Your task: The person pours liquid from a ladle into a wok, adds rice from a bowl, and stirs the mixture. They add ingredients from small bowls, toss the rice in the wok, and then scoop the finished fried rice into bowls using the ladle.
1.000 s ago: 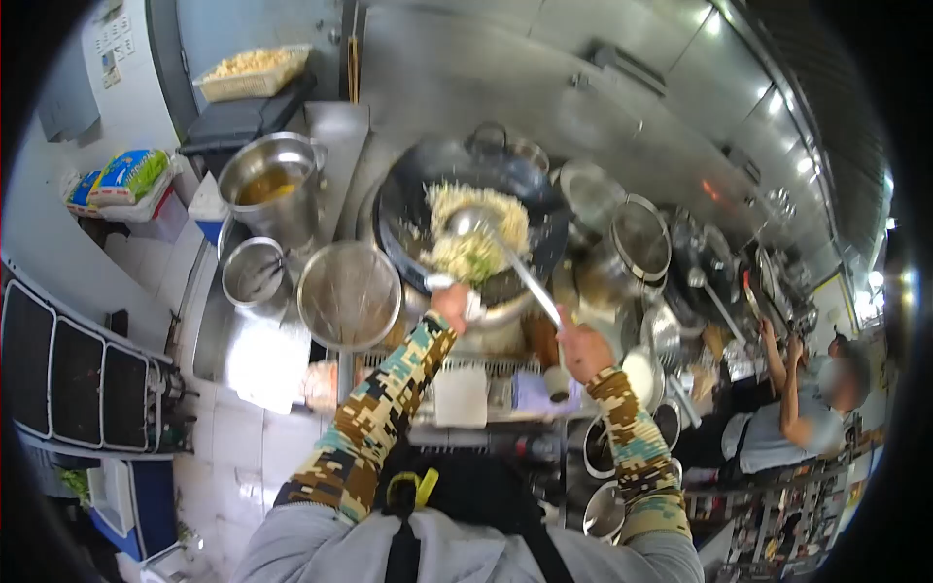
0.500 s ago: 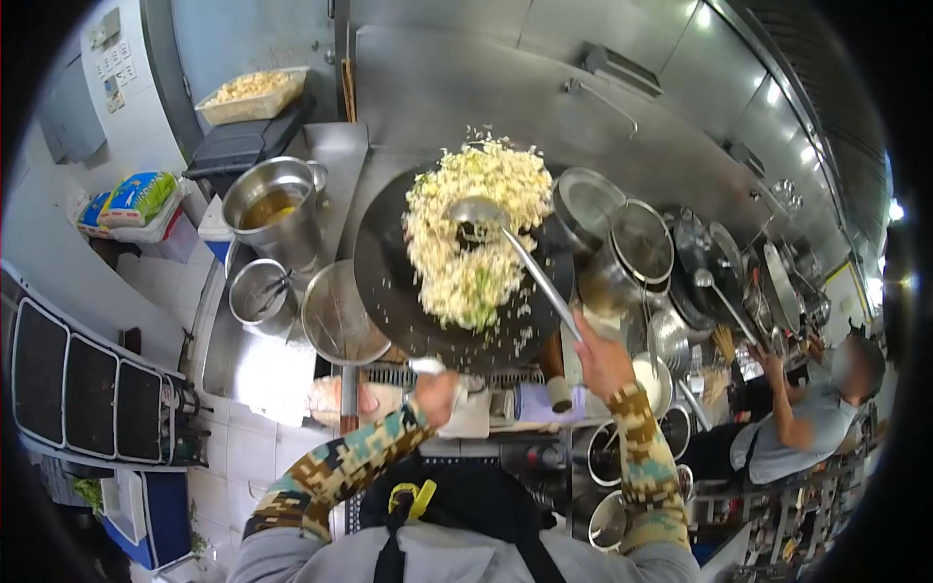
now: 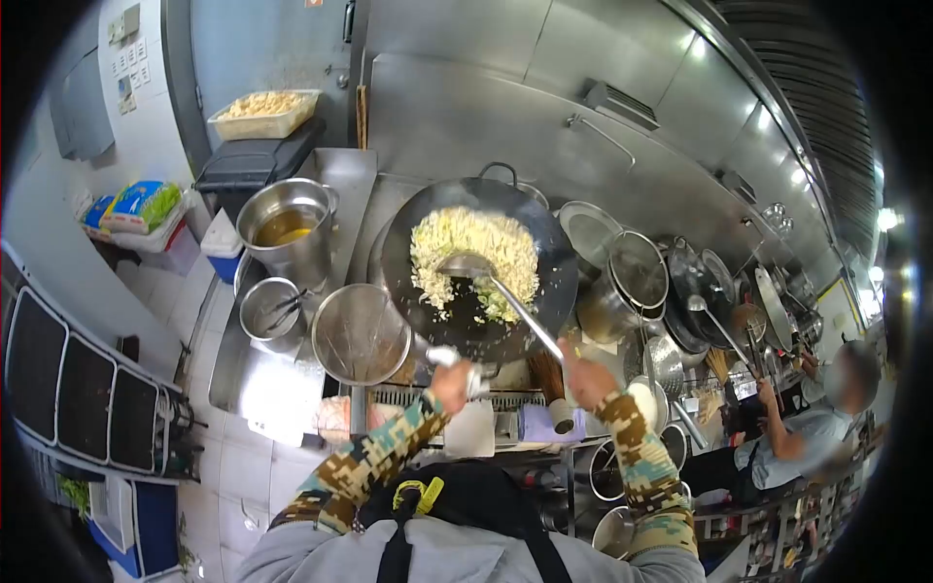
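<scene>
My left hand (image 3: 450, 385) is closed around a white cloth (image 3: 473, 375) at the near left edge of a black wok (image 3: 554, 291). Any wok handle under the cloth is hidden. In my right hand (image 3: 586, 377) is the long handle of a metal ladle (image 3: 525, 316), gripped near its end. The ladle's bowl rests in the fried rice (image 3: 476, 230), which is pale yellow with green bits and lies gathered in the wok's far half. A loop handle stands up at the wok's far rim.
To the left are a round strainer (image 3: 362, 335), a small pot (image 3: 272, 316) and a tall pot of yellowish liquid (image 3: 285, 233). Pots and strainers (image 3: 639, 269) crowd the right side. A co-worker (image 3: 812, 437) stands at far right, holding a utensil.
The rice, spread high and loose over the far rim before, has dropped back into the wok. The wok's far handle now shows. The ladle stays over the rice; my view has shifted slightly.
</scene>
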Demonstrator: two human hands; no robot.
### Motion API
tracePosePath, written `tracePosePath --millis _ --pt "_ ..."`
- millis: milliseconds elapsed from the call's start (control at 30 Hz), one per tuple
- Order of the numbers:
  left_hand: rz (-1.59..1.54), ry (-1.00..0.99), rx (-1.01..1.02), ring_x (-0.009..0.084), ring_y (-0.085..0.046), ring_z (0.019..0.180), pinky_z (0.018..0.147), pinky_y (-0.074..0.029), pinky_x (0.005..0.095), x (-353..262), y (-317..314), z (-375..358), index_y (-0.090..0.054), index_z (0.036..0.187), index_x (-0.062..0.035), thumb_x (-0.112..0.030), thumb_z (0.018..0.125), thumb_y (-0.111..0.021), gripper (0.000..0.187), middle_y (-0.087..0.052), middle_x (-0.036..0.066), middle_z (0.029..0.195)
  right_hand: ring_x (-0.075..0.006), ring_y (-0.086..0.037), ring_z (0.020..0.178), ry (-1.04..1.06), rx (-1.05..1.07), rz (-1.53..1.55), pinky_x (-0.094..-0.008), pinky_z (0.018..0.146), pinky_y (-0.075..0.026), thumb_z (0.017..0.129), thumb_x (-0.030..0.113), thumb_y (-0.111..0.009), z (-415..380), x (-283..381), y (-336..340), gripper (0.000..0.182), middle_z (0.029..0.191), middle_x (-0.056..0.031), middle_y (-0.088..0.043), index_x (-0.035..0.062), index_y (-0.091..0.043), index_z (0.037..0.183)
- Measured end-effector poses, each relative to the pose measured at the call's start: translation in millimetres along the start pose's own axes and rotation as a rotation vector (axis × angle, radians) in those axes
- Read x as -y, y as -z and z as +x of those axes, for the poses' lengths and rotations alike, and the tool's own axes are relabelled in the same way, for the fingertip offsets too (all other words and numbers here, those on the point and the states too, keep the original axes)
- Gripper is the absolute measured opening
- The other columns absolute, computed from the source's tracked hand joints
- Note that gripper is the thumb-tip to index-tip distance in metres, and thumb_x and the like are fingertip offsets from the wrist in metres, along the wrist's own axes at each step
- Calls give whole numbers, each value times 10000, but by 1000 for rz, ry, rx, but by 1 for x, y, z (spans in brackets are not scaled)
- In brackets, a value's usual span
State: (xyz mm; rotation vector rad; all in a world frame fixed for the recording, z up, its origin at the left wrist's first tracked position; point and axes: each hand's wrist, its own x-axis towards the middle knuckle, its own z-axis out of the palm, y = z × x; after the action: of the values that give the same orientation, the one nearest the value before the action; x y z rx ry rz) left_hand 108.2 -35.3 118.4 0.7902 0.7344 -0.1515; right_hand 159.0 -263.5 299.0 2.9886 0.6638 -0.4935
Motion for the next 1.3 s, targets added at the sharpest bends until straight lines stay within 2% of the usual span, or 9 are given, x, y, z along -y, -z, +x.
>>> tracePosePath --millis 233,367,433,500,533,567,867,1100,1300 --pt "266 -605 129 178 -506 549 489 -377 379 -33 5 -21 -580 728 40 -122 763 -557 167 -561 72 691 -131 -583 617 30 247 1588 -272 495 -497 925 173 -555 -56 44 19 432 978 -111 -601 31 -480 1326" --pt "-216 -156 80 236 -581 531 469 -456 405 -58 -24 46 -588 747 38 -141 753 -580 179 -593 92 665 -229 -624 736 605 106 2133 -336 599 -532 911 559 -503 -46 69 64 704 1058 -183 -603 80 -350 1405" --pt "5 -476 268 261 -611 592 528 -508 447 -42 -13 40 -587 848 1 -161 778 -590 176 -617 95 734 -254 -624 788 790 -52 2022 -357 645 -536 836 648 -541 -26 57 71 900 1041 -189 -602 69 -234 1452" --pt "-204 109 286 275 -631 676 585 -542 524 -59 -17 54 -564 973 -85 -196 827 -590 185 -634 86 840 -204 -568 680 613 -541 1782 -329 575 -487 878 489 -600 18 40 76 503 869 -124 -585 61 -499 1122" --pt "33 -302 335 272 -632 689 586 -540 521 -54 -14 52 -562 964 -95 -193 830 -583 168 -630 80 835 -185 -545 639 590 -852 1639 -320 548 -468 885 437 -613 48 42 85 396 801 -101 -570 67 -522 995" --pt "-66 -97 264 273 -628 682 578 -538 516 -66 -22 35 -563 947 -94 -185 833 -573 146 -624 76 818 -166 -523 599 551 -1149 1477 -312 520 -449 892 384 -625 76 45 92 323 733 -78 -554 73 -545 867" --pt "-203 -55 2 289 -608 601 486 -530 476 -75 -34 20 -562 884 52 -154 812 -591 220 -602 157 775 -120 -393 367 823 -1079 1674 -279 374 -335 821 151 -637 91 138 232 195 512 10 -430 98 -488 707" --pt "-149 15 -94 255 -595 572 475 -488 439 -94 -42 -19 -574 690 -19 -130 803 -566 159 -588 130 686 -124 -402 368 444 -1014 1603 -270 386 -345 796 148 -632 191 114 224 200 515 -9 -435 67 -492 679" --pt "293 -745 266 260 -599 566 473 -492 431 -56 -11 44 -580 736 1 -122 801 -580 139 -587 120 683 -146 -408 377 327 -1032 1691 -306 392 -390 776 123 -628 244 97 165 173 513 -20 -429 47 -501 686"
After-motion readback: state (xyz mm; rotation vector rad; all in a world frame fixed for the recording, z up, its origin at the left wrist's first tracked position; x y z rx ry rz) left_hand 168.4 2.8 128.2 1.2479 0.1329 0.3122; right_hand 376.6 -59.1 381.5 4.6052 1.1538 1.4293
